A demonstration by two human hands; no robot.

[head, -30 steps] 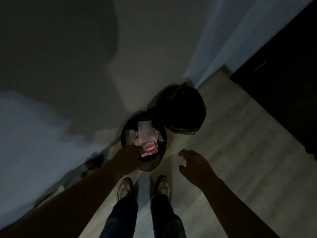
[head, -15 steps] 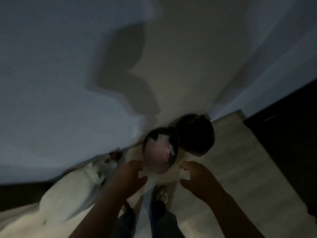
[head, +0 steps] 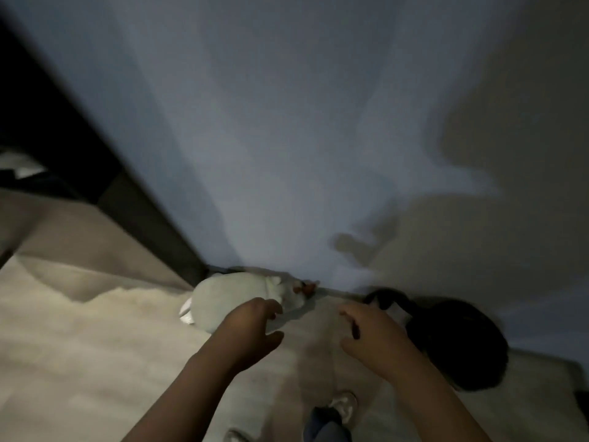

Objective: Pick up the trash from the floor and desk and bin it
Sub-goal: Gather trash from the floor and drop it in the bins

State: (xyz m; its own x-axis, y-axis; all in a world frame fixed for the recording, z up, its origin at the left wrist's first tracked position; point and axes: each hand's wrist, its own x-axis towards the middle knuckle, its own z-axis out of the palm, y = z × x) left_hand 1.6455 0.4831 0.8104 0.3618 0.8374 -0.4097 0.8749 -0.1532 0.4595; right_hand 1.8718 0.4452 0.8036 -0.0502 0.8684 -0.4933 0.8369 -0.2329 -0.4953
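Changed since half a second ago: our view has swung left, the black bin mass has slid from the middle to the right edge, and the pink and white trash in its mouth has gone out of sight. Both hands have stayed empty.

1. Pale wall or curtain, filling the upper frame, with a hand-shaped shadow low on the right; we cannot tell cloth from plaster.
2. Light floor, under everything below.
3. Dark panel, slanting down the left side to the floor.
4. Black bagged bin, on the floor against the wall at the right, partly behind the right wrist. In this dimness we cannot separate bin from bag.
5. White soft toy, lying on the floor at the foot of the wall, with an orange bit at its right end.
6. Left hand, held over the near edge of the toy, fingers loosely curled, nothing in it.
7. Right hand, just left of the bin, fingers loosely bent, nothing in it.
8. Trouser leg and pale shoe, at the bottom edge.
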